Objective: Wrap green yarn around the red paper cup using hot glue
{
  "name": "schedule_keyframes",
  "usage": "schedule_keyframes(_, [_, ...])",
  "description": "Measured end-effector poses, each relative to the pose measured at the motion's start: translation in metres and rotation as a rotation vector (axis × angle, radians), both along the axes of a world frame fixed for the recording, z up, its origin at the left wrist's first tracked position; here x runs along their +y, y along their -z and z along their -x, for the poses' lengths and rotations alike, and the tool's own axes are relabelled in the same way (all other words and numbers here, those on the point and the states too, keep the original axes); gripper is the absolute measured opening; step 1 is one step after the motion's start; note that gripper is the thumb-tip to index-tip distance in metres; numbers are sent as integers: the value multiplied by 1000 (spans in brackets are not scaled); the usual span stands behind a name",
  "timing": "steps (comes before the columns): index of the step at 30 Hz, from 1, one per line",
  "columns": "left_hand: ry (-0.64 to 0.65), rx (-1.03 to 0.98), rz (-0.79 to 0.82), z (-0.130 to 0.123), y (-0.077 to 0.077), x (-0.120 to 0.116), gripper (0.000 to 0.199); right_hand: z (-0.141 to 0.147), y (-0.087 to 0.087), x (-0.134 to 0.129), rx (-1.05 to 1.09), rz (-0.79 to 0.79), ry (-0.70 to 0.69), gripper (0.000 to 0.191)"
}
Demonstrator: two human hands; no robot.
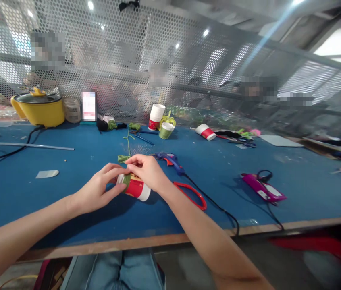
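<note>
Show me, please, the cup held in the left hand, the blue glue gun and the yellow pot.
Held cup (135,187): head view, on its red side.
Blue glue gun (176,164): head view, on its handle.
Yellow pot (47,114): head view, on its front wall.

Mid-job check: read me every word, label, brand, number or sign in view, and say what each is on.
No text can be read with certainty.
Held cup: yellow print on its red band, too small and blurred.
Phone: lit screen, too small to read.
Purple pack: pale label, too blurred.
Upright red-banded cup and tipped cup: any print is too small.
</note>
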State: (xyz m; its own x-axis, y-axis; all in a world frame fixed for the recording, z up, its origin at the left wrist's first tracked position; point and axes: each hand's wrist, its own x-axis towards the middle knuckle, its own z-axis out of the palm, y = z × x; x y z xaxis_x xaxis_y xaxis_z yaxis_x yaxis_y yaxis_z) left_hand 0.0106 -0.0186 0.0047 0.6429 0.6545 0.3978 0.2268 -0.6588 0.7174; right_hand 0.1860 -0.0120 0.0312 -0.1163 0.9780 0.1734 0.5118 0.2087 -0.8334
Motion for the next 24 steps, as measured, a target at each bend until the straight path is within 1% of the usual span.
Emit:
schedule_keyframes(6, [51,-38,42,2,1,5,38,-2,-4,-1,148,81,-12,7])
schedule_keyframes(8, [62,-17,5,3,0,5,39,-1,-5,-1,182,107,-22,7])
schedule_keyframes(16, [121,156,-226,6,-5,2,43,-2,-8,1,256,176,-70,9])
schedule_keyframes(20, [112,220,-267,6,-5,0,50,0,-8,5,272,200,-103,8])
schedule_keyframes(24, [83,237,-271,5,-4,-1,53,3,-5,10,273,168,-147,9])
